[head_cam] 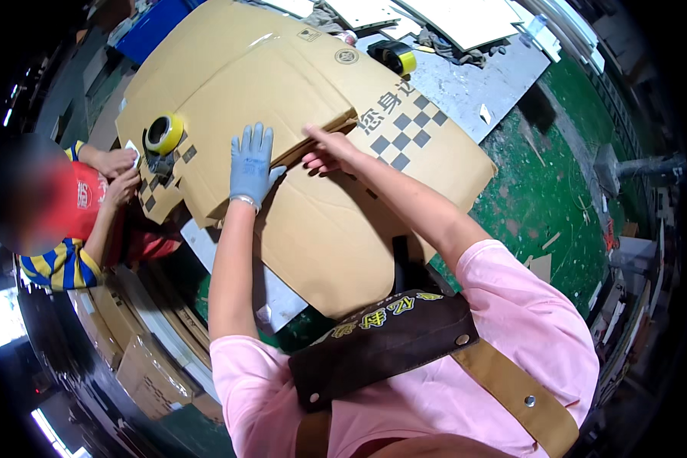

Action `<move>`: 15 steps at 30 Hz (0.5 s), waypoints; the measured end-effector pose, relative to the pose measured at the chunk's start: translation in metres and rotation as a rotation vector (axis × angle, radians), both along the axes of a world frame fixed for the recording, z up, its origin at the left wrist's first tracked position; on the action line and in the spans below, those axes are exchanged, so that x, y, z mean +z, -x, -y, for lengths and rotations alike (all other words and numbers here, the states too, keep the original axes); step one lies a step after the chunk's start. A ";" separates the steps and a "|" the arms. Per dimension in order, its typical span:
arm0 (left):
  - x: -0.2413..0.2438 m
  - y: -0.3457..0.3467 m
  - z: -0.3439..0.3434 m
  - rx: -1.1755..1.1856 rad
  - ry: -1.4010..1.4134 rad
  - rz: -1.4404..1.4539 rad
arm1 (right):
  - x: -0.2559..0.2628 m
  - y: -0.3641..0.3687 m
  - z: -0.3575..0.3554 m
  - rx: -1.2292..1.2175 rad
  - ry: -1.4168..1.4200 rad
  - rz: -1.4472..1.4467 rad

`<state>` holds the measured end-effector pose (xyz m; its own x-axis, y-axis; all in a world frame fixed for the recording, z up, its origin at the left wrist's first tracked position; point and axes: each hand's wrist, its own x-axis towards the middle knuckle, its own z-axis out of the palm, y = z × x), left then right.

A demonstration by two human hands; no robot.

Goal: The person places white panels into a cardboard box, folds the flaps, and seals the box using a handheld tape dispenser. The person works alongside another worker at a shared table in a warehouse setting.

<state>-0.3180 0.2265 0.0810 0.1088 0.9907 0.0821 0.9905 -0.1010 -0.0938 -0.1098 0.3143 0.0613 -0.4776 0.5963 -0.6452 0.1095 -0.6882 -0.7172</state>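
My left hand, in a grey-blue glove, lies flat on the upper panel of a folded cardboard carton, its fingers straight and its thumb apart. My bare right hand is at the near edge of that panel, close to its corner. The thumb is over the edge and the other fingers curl below it; whether they grip the cardboard cannot be told. Beneath the panel a broad cardboard sheet spreads towards me, with printed checks and writing on its right part.
A tape dispenser with yellow tape rests on the cardboard at left; another tape dispenser is at the far side. White panels lie on the grey table. A co-worker's hands hold something small at left. Packed cartons stand lower left.
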 end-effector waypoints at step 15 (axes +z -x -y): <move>0.017 -0.043 -0.048 0.015 0.068 0.032 | 0.023 -0.097 -0.140 0.398 -0.230 0.098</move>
<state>-0.2748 0.2749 0.0984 0.0928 0.9955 0.0182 0.9942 -0.0917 -0.0558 -0.0132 0.4545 0.0845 -0.6416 0.5123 -0.5709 0.4073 -0.4031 -0.8195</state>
